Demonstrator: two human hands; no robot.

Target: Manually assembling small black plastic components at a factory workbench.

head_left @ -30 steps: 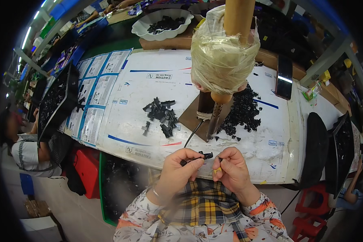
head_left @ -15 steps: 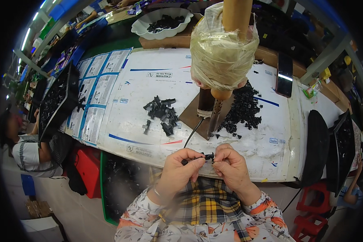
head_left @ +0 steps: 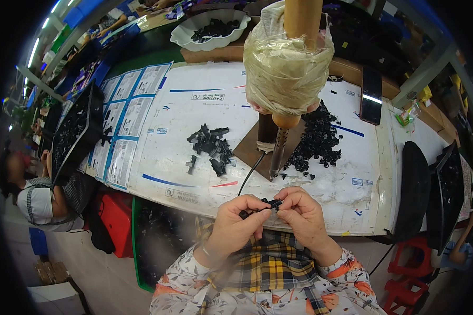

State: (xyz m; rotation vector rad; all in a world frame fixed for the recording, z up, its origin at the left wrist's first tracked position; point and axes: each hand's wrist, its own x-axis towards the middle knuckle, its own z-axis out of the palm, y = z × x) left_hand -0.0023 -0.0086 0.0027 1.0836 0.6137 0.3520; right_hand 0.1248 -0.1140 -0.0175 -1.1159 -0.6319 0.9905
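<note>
Watching remotely, I see left grip and right grip pinched on a black part between them, seemingly unfinished, with black clips and smaller black pieces untouched on the desk beyond.

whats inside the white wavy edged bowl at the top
The white bowl holds a loose heap of small black pieces. Bare white shows around them; whatever lies beneath the heap is covered and cannot be seen.
</note>
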